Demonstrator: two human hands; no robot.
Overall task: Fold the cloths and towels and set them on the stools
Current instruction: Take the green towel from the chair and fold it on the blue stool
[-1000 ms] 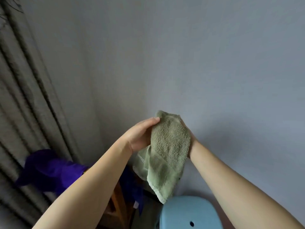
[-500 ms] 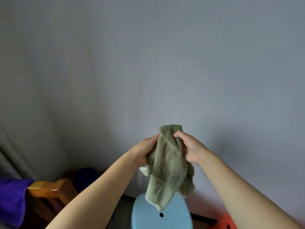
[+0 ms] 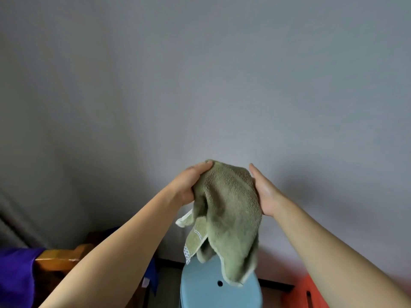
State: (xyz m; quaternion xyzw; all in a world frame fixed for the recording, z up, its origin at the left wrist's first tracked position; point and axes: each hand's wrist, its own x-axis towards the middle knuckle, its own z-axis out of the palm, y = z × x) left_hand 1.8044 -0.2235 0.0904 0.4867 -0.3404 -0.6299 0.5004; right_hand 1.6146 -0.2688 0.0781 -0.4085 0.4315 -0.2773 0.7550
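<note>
head view, looking forward and slightly down at two bare forearms stretched out in front of a plain grey wall [image 3: 200, 85]. between the hands hangs a small green towel [image 3: 226, 210], held up in the air, loosely bunched and not yet neatly folded. the left hand [image 3: 189, 185] grips the towel's upper left side, its fingers curled over the top edge and pressed into the cloth. the right hand [image 3: 264, 192] lies against the towel's right side with its palm turned inward; the thumb points up and looks straight, but the other fingers are hidden behind the cloth, so whether they clamp it cannot be told. the towel drapes down from the hands in soft folds, and a pale hemmed corner with a small tag sticks out on its lower left. its lowest tip hangs in front of the light blue stool [image 3: 213, 290], whose round seat has a small dark hole; whether the tip touches the seat cannot be told. at the bottom right is part of an orange stool [image 3: 304, 294]. at the bottom left is a wooden piece of furniture [image 3: 60, 258] with purple cloth [image 3: 15, 276] draped over it.
</note>
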